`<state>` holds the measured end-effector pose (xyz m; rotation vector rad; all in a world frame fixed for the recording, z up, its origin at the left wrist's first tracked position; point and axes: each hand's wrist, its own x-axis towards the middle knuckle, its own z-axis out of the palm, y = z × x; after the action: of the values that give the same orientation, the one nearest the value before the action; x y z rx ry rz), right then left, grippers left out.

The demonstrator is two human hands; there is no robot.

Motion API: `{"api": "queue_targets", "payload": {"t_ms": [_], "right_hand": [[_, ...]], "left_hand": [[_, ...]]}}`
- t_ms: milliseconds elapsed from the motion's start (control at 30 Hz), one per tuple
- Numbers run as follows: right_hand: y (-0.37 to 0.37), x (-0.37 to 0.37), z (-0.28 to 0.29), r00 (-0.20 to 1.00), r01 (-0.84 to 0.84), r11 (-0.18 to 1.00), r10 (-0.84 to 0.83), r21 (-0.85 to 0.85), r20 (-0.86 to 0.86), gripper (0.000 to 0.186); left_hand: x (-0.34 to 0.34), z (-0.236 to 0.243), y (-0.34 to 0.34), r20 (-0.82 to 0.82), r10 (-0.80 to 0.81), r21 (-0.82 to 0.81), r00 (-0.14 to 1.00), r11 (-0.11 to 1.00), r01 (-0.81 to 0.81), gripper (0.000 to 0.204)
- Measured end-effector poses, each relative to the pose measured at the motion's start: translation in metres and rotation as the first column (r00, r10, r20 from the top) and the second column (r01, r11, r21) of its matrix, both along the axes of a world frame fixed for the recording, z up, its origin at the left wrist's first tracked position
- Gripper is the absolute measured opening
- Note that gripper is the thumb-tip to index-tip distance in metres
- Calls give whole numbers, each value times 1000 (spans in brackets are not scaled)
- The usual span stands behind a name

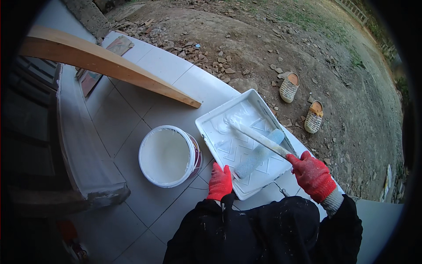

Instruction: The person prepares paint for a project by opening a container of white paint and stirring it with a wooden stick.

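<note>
My left hand [219,182], in a red glove, grips the lower left edge of a white plastic paint tray [211,141]. In my right hand [313,175], also red-gloved, is the long handle of a paint-smeared tool [263,137]; its head sits in white paint [226,122] at the tray's upper left, too coated to make out. A pale blue roller [251,160] lies diagonally in the tray, passing under that handle. To the left of the tray, a round white bucket [165,156] holds white paint.
A wooden plank [110,66] slants across the tiled ledge [127,110] at upper left. A dark framed opening [35,123] is at the left. Beyond the ledge's edge lie dirt, rubble [220,61] and two light slip-on shoes [288,90].
</note>
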<state>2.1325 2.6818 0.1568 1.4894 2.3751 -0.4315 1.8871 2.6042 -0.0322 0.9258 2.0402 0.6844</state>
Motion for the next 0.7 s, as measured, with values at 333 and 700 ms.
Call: {"api": "queue_targets", "payload": {"t_ms": [333, 700], "right_hand": [[-11, -25, -24, 999, -5, 993, 10, -118, 44, 46], [-11, -39, -34, 997, -57, 984, 66, -167, 50, 47]], "left_hand": [[4, -3, 12, -70, 70, -149, 995, 986, -80, 59], [-4, -9, 17, -59, 69, -186, 996, 979, -79, 58]]}}
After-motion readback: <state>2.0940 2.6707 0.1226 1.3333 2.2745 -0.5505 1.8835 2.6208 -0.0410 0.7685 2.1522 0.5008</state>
